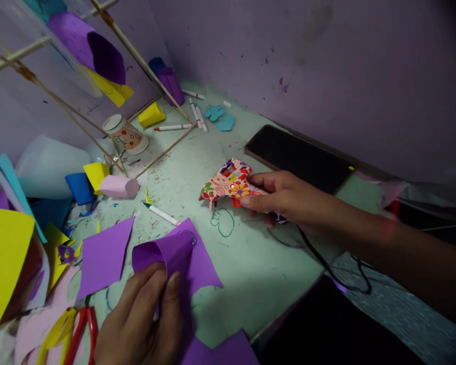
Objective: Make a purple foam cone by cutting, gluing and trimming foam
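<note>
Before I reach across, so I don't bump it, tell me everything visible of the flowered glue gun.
The glue gun looks like plastic, pale with red, yellow and purple flowers and green leaves, a small yellow label, and a red part underneath, perhaps the trigger. The right hand grips one end; the narrow end points to the picture's left, near a green outline drawn on the table. Contact with the table is unclear. A black cord shows past the hand.

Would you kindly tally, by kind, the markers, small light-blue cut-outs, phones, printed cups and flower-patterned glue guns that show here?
Markers: 5
Light-blue cut-outs: 2
Phone: 1
Printed cup: 1
Flower-patterned glue gun, in the right hand: 1
Total: 10
</note>
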{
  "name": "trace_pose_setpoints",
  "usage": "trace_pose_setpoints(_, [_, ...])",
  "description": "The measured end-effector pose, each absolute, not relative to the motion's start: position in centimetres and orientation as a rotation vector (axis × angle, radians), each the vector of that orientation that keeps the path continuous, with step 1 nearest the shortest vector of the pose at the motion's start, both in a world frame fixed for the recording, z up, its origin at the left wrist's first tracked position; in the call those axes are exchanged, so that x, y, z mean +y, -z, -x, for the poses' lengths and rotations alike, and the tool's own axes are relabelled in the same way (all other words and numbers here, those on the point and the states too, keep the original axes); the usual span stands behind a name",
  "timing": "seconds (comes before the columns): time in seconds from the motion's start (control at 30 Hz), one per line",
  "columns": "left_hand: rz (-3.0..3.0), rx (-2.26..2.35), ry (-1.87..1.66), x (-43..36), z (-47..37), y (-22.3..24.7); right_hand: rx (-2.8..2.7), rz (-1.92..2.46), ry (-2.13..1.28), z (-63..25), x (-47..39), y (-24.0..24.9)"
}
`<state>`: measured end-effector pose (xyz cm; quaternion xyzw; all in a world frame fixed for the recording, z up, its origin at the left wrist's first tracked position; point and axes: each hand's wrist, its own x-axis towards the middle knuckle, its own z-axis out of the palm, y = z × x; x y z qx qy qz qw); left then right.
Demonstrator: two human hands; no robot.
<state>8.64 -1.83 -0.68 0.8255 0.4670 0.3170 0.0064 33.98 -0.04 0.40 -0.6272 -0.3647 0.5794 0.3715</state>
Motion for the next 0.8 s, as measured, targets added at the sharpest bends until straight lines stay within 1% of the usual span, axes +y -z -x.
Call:
trace_pose_setpoints(0.07, [-2.614, 1.442, -0.985, -1.7, -8.6, 0.6, -1.147, 1.764, -1.313, -34.2, 0.0, 0.2])
trace_pose_setpoints(0.13, [-2.679, 1.379, -0.981, -1.5, -8.6, 0.5, -1.385, 1.933, -1.062, -34.4, -0.2, 0.5])
trace_pose_setpoints(0.2, [-2.730, 1.327, -0.957, -1.2, -8.3, 0.4, -1.525, 2.036, -0.878, -34.6, -0.4, 0.6])
trace_pose_setpoints(0.3, [-2.813, 1.248, -0.932, -0.7, -7.8, 0.5, -1.584, 2.059, -0.854, -34.8, -0.6, 0.4])
trace_pose_setpoints(0.4, [-2.890, 1.151, -0.995, -0.4, -7.5, 0.5, -1.623, 2.127, -0.812, -34.7, -0.7, 0.1])
trace_pose_setpoints(0.5, [-2.911, 1.163, -0.969, -0.6, -8.1, 0.1, -1.672, 2.324, -0.615, -34.3, -1.2, -0.5])
trace_pose_setpoints(0.6, [-2.769, 1.376, -0.894, -1.2, -8.9, -0.5, -1.728, 2.436, -0.371, -34.0, -1.8, -0.9])
trace_pose_setpoints(0.7, [-2.568, 1.528, -0.876, -1.7, -8.6, -0.7, -1.761, 2.385, -0.344, -33.9, -2.3, -1.2])
trace_pose_setpoints(0.8, [-2.476, 1.538, -0.983, -2.1, -6.8, -0.4, -1.734, 2.208, -0.356, -33.6, -3.0, -1.4])
